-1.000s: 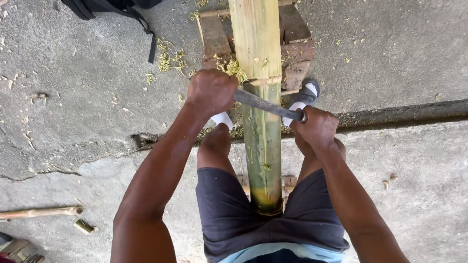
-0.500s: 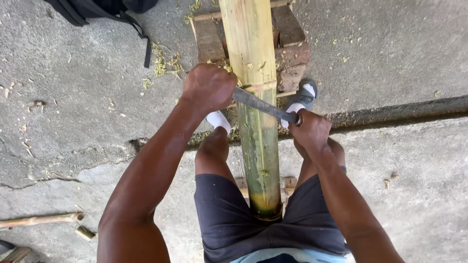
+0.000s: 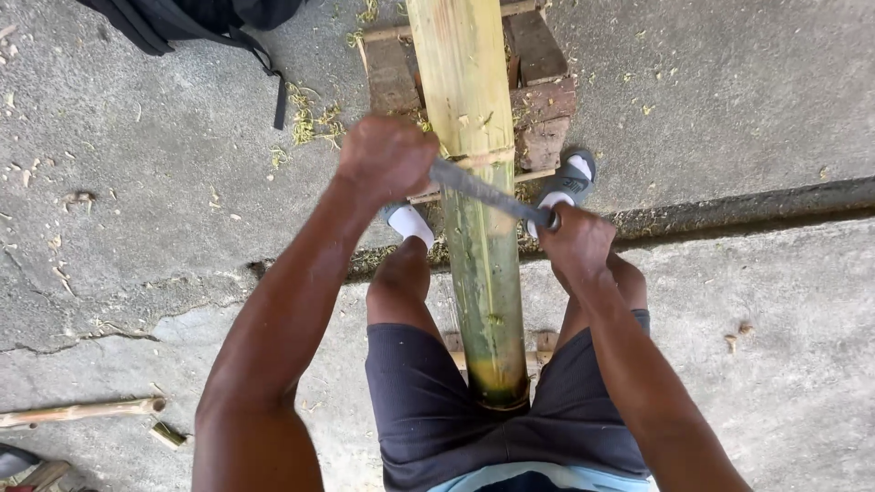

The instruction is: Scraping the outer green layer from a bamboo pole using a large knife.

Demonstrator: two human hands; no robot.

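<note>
The left hand (image 3: 387,157) is closed in a fist around one end of a dark metal blade (image 3: 488,193), and the right hand (image 3: 574,241) is closed around the other end, so the blade lies slantwise across a thick bamboo pole (image 3: 474,182), touching its upper surface. The pole runs from between the person's thighs, near, up to the far edge of the view, resting on a low frame of weathered wooden blocks (image 3: 538,100) on the concrete floor (image 3: 747,364). Against the picture from half a second ago the left hand sits a little farther along the pole, and the blade with it has crept away from the body; the right hand has moved far less. The person's two feet in white socks and grey sandals stand either side of the pole, unchanged. Pale shavings (image 3: 310,123) lie scattered left of the frame. A dark bag with a strap (image 3: 210,23) lies far left, and a thin stick (image 3: 82,412) lies near left.
</note>
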